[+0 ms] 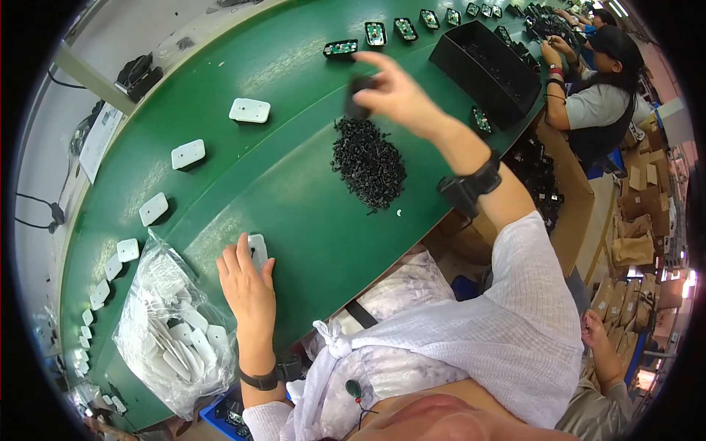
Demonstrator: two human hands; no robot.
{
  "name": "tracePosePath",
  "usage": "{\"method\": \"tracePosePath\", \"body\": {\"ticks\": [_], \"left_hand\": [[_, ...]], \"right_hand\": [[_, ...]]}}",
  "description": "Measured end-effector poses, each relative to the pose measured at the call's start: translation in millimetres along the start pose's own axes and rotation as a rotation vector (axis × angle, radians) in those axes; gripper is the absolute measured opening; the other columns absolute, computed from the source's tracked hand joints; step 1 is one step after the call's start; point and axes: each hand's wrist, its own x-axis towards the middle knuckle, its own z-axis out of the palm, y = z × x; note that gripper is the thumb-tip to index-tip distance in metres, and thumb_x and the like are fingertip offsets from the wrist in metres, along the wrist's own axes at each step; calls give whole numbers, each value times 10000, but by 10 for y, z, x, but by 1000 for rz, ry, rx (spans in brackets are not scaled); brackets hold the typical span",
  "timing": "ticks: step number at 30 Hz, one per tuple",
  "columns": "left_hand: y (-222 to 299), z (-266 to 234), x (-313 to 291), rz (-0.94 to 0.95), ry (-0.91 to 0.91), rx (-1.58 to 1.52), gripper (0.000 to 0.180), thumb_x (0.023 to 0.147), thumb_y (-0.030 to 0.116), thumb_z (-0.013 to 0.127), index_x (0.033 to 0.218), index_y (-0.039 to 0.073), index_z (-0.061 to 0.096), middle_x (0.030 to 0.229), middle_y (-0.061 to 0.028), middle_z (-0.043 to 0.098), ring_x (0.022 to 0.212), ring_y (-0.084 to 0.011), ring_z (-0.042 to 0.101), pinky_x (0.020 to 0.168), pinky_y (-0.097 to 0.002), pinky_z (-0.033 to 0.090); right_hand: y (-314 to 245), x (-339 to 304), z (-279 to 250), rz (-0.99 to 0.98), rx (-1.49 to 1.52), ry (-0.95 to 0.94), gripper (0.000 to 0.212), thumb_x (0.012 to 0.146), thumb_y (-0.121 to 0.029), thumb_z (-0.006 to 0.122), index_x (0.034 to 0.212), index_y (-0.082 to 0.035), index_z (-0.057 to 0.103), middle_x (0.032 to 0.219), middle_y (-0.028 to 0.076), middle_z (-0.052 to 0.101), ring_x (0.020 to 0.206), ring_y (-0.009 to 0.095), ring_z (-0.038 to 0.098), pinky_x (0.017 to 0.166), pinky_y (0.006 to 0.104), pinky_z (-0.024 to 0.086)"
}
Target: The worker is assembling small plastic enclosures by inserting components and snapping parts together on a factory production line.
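My left hand point(248, 288) lies low over the green table, its fingers and thumb on either side of a small white plastic cover point(258, 248), which is partly hidden under the hand. Out in front, my right hand point(393, 94) pinches a dark box-like case point(358, 98), blurred by motion; its index finger sticks out. Just below the case is a heap of small black parts point(370, 165), too fine to make out singly. A clear plastic bag point(173, 331) full of flat white covers lies beside my left hand.
White covers point(250, 110) stand in a curved row along the green table point(294, 176). Black cases with green circuit boards point(376, 34) line its far side. At right are a large black bin point(482, 70), a cardboard box point(570, 198) and a co-worker point(607, 103).
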Motion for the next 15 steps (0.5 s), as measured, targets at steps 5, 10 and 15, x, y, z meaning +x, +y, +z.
{"method": "tracePosePath", "body": {"ticks": [5,10,15], "left_hand": [[-59,-4,-135,70,30,-100,553,765,14,668,1286,20,483,1217,-149,538,1099,-358,499,932,-439,402],[-120,47,-241,97,85,-210,468,743,-22,649,1196,85,593,1263,-100,555,1148,-337,498,960,-434,396],[-156,89,-351,-41,171,-270,473,714,-31,664,1167,94,617,1200,-105,569,1115,-333,511,920,-432,428]], "right_hand": [[31,-275,946,-142,-192,-404,494,855,-167,674,1303,-89,480,1125,86,464,1074,192,526,886,342,505],[76,-425,1230,-426,-758,-376,459,810,-206,694,1219,-70,537,1091,145,479,1045,300,520,866,368,489],[61,-331,1164,-556,-786,-387,358,821,-112,650,1166,-78,559,1322,123,483,1192,326,486,972,386,439]]}}
